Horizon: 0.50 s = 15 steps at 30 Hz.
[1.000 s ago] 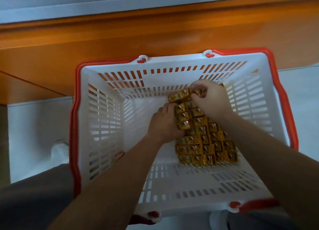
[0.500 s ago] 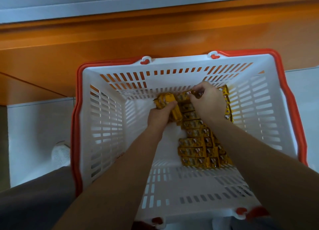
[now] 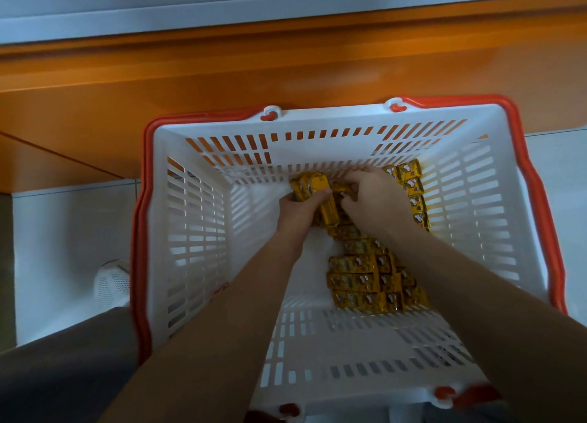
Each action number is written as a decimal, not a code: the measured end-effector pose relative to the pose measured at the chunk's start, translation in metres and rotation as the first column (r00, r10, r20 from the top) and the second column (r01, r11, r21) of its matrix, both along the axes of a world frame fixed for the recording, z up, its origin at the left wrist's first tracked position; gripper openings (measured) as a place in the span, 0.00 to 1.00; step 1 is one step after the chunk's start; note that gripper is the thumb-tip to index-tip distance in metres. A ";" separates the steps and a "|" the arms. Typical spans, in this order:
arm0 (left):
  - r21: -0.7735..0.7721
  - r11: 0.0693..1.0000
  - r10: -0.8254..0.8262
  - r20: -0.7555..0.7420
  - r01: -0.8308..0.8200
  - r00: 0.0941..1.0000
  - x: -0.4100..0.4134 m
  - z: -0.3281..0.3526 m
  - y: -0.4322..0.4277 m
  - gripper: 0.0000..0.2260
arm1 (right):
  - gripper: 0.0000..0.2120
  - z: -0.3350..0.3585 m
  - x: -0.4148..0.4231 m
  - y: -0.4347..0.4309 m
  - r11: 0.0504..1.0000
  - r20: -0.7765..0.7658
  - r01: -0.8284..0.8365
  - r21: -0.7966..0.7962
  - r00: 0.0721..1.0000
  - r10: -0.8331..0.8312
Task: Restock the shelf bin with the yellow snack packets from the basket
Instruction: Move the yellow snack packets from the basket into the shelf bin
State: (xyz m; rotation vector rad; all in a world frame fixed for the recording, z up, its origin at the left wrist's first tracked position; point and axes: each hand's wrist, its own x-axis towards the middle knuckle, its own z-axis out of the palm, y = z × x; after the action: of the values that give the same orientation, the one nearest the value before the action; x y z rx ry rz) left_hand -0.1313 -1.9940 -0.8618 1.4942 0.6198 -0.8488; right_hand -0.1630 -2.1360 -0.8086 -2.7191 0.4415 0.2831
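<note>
- Nearest, lower left: grey trouser leg (image 3: 63, 375), then a white shoe (image 3: 112, 283) on pale floor tile (image 3: 63, 225), both just outside the left wall of the basket (image 3: 190, 232)
- White slatted walls all round, red handles (image 3: 139, 248) folded down along the left and right rims; near rim blurred at the bottom edge
- Both forearms in over the near rim, left one through the middle, right one along the right side, each clear of the walls
- Open white floor across the left half of the basket, between the left wall and the left forearm; more bare slatted floor at the near end
- Right of centre on the basket floor: yellow snack packets (image 3: 365, 279) lying flat in overlapping rows, running from mid-floor up towards the hands, between the two forearms
- Further in, left hand (image 3: 300, 210) gripping a bunch of those packets, thumb across the front, bunch sticking up past the fingers towards the far wall
- Just beside it, right hand (image 3: 374, 200) with fingers curled down on packets at the foot of the far wall, holding them; hands almost touching, packets bridging the gap
- Behind the right hand, another column of packets along the right wall, reaching the far right corner
- Little room beyond the knuckles: far wall just behind both hands
- Past the far rim: orange shelf base (image 3: 222, 82), touching or just beside the basket, cannot tell which, then a grey-white ledge (image 3: 222, 6) at the top edge
</note>
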 end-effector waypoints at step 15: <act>-0.156 0.985 -0.091 -0.137 0.069 0.986 -0.010 0.033 0.020 0.21 | 0.20 0.007 -0.009 0.002 0.893 -0.131 0.221 0.392 0.974 -0.183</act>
State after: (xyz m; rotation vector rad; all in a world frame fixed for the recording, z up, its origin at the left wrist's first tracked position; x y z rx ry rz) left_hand -0.1417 -1.9740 -0.8287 1.3364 0.5902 -1.0496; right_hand -0.1721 -2.1345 -0.8019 -2.2413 0.6124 0.3938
